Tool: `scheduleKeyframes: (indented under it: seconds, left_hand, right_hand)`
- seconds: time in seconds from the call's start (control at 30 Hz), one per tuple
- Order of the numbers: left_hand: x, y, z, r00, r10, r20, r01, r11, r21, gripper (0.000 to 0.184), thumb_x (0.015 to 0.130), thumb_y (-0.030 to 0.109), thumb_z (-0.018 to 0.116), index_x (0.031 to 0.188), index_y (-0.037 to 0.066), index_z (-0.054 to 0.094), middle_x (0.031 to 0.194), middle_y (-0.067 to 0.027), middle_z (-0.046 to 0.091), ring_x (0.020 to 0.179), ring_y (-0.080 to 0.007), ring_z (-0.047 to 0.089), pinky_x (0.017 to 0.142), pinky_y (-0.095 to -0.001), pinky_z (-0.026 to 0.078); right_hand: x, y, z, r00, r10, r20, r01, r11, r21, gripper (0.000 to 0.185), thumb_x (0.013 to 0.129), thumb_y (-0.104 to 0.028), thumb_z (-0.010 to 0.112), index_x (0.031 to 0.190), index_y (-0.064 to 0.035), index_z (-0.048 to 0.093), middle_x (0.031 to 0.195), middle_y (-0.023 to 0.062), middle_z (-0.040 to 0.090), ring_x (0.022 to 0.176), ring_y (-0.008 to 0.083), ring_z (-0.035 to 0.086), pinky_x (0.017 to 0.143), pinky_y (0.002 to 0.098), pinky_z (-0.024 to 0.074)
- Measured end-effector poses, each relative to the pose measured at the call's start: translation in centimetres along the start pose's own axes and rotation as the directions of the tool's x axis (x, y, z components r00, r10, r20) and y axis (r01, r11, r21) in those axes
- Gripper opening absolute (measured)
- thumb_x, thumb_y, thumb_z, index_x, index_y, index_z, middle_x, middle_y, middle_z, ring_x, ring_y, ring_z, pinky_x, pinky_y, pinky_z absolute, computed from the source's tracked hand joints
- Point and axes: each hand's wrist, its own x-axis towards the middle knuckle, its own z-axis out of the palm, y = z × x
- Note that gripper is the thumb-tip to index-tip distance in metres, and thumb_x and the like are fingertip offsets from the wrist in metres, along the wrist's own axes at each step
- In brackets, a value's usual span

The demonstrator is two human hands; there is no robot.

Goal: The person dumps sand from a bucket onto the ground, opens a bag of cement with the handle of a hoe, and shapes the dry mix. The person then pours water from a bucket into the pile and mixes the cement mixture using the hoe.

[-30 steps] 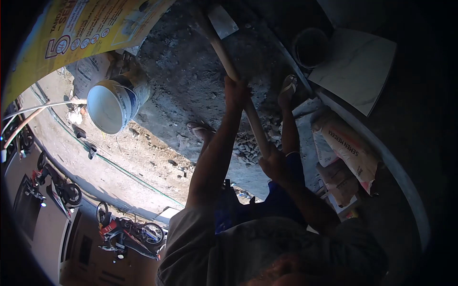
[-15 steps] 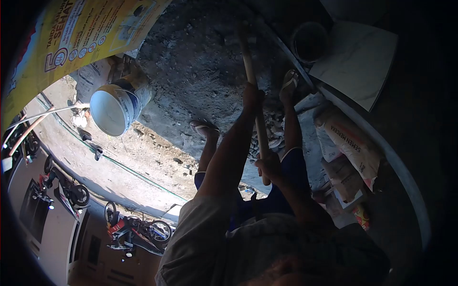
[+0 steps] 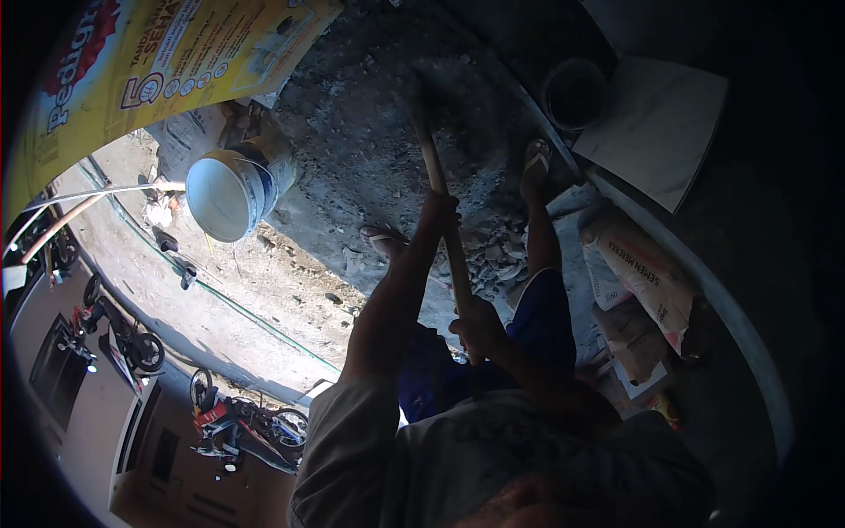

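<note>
Both my hands are wrapped round the long wooden handle (image 3: 453, 255) of a tool whose head is lost in dark shadow at the far end. My left hand (image 3: 437, 213) grips it higher up, farther from my body. Close to its butt end, by my thighs, my right hand (image 3: 480, 326) is closed round it. The handle slants away from me over a patch of grey sandy mix (image 3: 361, 141) on the ground. Between my sandalled feet lies a heap of broken rubble (image 3: 493, 260), just beyond my right hand.
A white-mouthed bucket (image 3: 220, 201) lies tipped at the left, under a yellow banner (image 3: 189, 53). On the right are cement sacks (image 3: 638, 277), a marbled tile (image 3: 651, 132), a dark bucket (image 3: 574, 94) and a raised edge (image 3: 739, 330). Motorbikes (image 3: 251, 431) stand beyond the sunlit strip.
Both hands have drawn the handle back toward my body and slightly left, its far end moving nearer. The grip is the same. My view has shifted a little.
</note>
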Motion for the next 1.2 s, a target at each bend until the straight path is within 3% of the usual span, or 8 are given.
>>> scheduleKeyframes:
  seconds: [0.33, 0.43, 0.47, 0.6, 0.67, 0.73, 0.9, 1.2]
  left_hand:
    - [-6.5, 5.4, 4.4, 0.934, -0.232, -0.272, 0.006, 0.770, -0.638, 0.019, 0.085, 0.010, 0.064, 0.097, 0.000, 0.051, 0.077, -0.0125, 0.061, 0.065, -0.0266, 0.066, 0.056, -0.0369, 0.055]
    - [-0.9, -2.5, 6.3, 0.882, 0.300, -0.364, -0.391, 0.897, -0.207, 0.015, 0.086, 0.014, 0.063, 0.090, 0.000, 0.058, 0.080, -0.0139, 0.065, 0.071, -0.0287, 0.067, 0.066, -0.0380, 0.055]
    - [0.0, -3.4, 6.5, 0.839, 0.408, -0.361, -0.469, 0.878, -0.098, 0.015, 0.087, 0.015, 0.063, 0.089, 0.000, 0.060, 0.081, -0.0141, 0.066, 0.072, -0.0291, 0.067, 0.068, -0.0382, 0.055]
    - [-1.7, 1.8, 6.1, 0.800, 0.453, -0.393, -0.465, 0.883, 0.069, 0.015, 0.088, 0.015, 0.061, 0.089, 0.001, 0.060, 0.082, -0.0136, 0.066, 0.075, -0.0291, 0.066, 0.073, -0.0380, 0.054]
    - [-2.9, 2.9, 5.9, 0.819, 0.307, -0.485, -0.471, 0.842, -0.263, 0.014, 0.088, 0.015, 0.061, 0.091, 0.001, 0.059, 0.081, -0.0123, 0.064, 0.075, -0.0282, 0.066, 0.072, -0.0381, 0.054]
    - [-3.1, 4.4, 4.9, 0.876, -0.019, -0.482, -0.442, 0.367, -0.818, 0.018, 0.086, 0.014, 0.063, 0.096, 0.001, 0.055, 0.078, -0.0101, 0.060, 0.072, -0.0264, 0.065, 0.069, -0.0384, 0.055]
    - [-0.7, 6.0, 1.5, 0.731, -0.252, -0.635, -0.254, 0.762, -0.596, 0.022, 0.076, 0.014, 0.062, 0.089, -0.001, 0.054, 0.073, -0.0090, 0.057, 0.057, -0.0229, 0.062, 0.049, -0.0355, 0.054]
    - [2.9, 2.9, 7.5, 0.802, -0.306, -0.513, 0.061, 0.896, -0.440, 0.026, 0.075, 0.015, 0.063, 0.082, -0.009, 0.052, 0.062, -0.0152, 0.059, 0.056, -0.0277, 0.065, 0.047, -0.0396, 0.052]
  right_hand:
    - [-0.1, -0.2, -18.6, 0.889, 0.303, 0.343, -0.171, 0.915, -0.366, 0.043, 0.071, -0.018, 0.068, 0.107, 0.0022, 0.054, 0.084, 0.0212, 0.065, 0.078, 0.0366, 0.067, 0.067, 0.0452, 0.0525]
    - [4.1, 5.7, -22.6, 0.860, 0.317, 0.400, -0.066, 0.847, -0.528, 0.057, 0.070, -0.015, 0.064, 0.123, 0.0023, 0.049, 0.110, 0.0249, 0.061, 0.105, 0.0357, 0.062, 0.090, 0.0450, 0.0477]
    - [5.7, 7.9, -23.5, 0.968, 0.001, 0.251, 0.137, 0.836, -0.531, 0.068, 0.069, -0.013, 0.062, 0.132, 0.0027, 0.041, 0.125, 0.0263, 0.051, 0.119, 0.0356, 0.051, 0.100, 0.0433, 0.0396]
    - [10.6, 11.9, -24.6, 0.939, -0.339, 0.060, 0.324, 0.813, -0.484, 0.087, 0.069, -0.009, 0.059, 0.147, 0.0025, 0.021, 0.153, 0.0246, 0.021, 0.144, 0.0345, 0.016, 0.117, 0.0414, 0.0145]
    - [11.0, 6.9, -24.6, 0.967, -0.254, 0.034, 0.239, 0.844, -0.481, 0.077, 0.070, -0.010, 0.059, 0.141, 0.0022, 0.033, 0.150, 0.0253, 0.025, 0.142, 0.0351, 0.020, 0.115, 0.0427, 0.0185]
    - [10.6, -0.1, -24.2, 0.981, 0.089, 0.174, 0.018, 0.845, -0.534, 0.064, 0.071, -0.011, 0.061, 0.131, 0.0012, 0.047, 0.143, 0.0272, 0.036, 0.136, 0.0362, 0.032, 0.111, 0.0440, 0.0277]
    - [9.4, 8.1, -15.3, 0.986, -0.035, 0.163, 0.100, 0.908, -0.407, 0.032, 0.069, -0.017, 0.064, 0.096, -0.0016, 0.061, 0.083, 0.0235, 0.065, 0.083, 0.0420, 0.064, 0.073, 0.0516, 0.0500]
    - [6.2, 14.2, -14.6, 0.992, -0.027, 0.125, 0.083, 0.879, -0.470, 0.027, 0.068, -0.015, 0.063, 0.091, -0.0007, 0.062, 0.080, 0.0222, 0.065, 0.077, 0.0415, 0.064, 0.071, 0.0488, 0.0516]
